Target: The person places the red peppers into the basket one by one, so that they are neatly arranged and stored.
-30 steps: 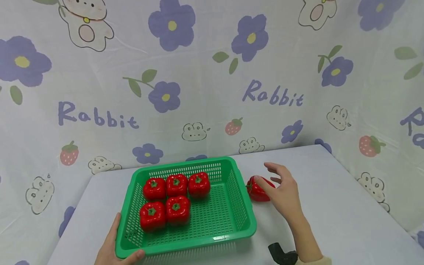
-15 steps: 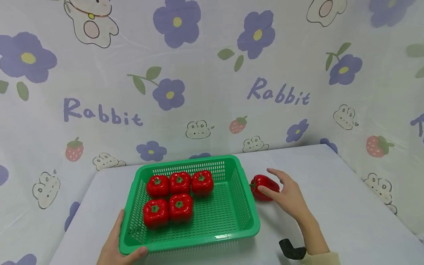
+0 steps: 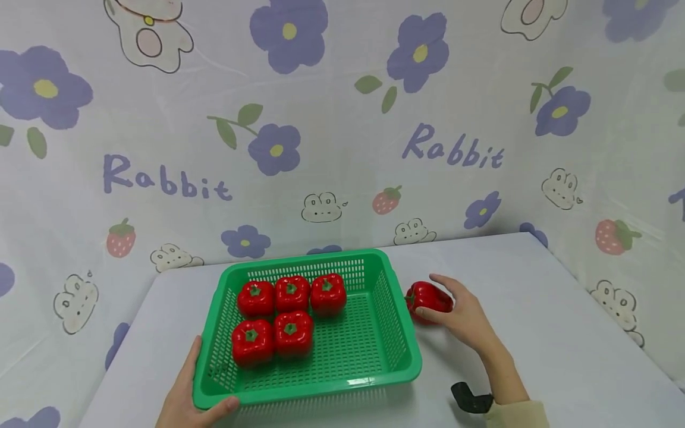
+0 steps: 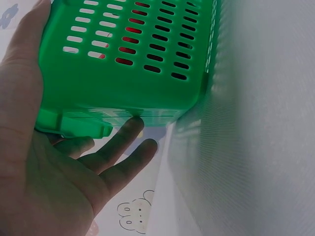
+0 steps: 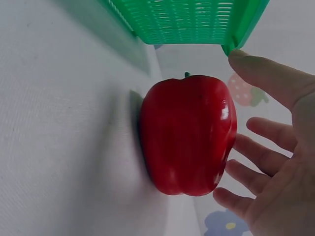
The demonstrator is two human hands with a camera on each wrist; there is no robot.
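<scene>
A green plastic basket [image 3: 342, 386] with slotted walls holds several red bell peppers [image 3: 293, 334] with green stems, all towards its left side. My left hand [image 3: 184, 395] holds its near left corner, thumb over the front rim and fingers along the left side. In the left wrist view some fingers [image 4: 128, 164] stand loosely spread beside the basket wall. Right of the basket, another red bell pepper [image 3: 430, 297] lies on its side, stem towards the basket. My right hand [image 3: 471, 318] is spread around this pepper, fingers behind it and thumb in front; in the right wrist view the thumb [image 5: 266, 73] is apart from it.
The white table [image 3: 535, 333] runs back to a curtain [image 3: 342, 119] printed with flowers, rabbits and strawberries. A black curved piece [image 3: 471, 398] sits by the right sleeve [image 3: 518, 414]. The basket's right wall stands close to the loose pepper.
The right hand has come down and closer around the loose pepper, its thumb moving from above to the near side. The left hand stays at the basket corner. The head view has shifted slightly.
</scene>
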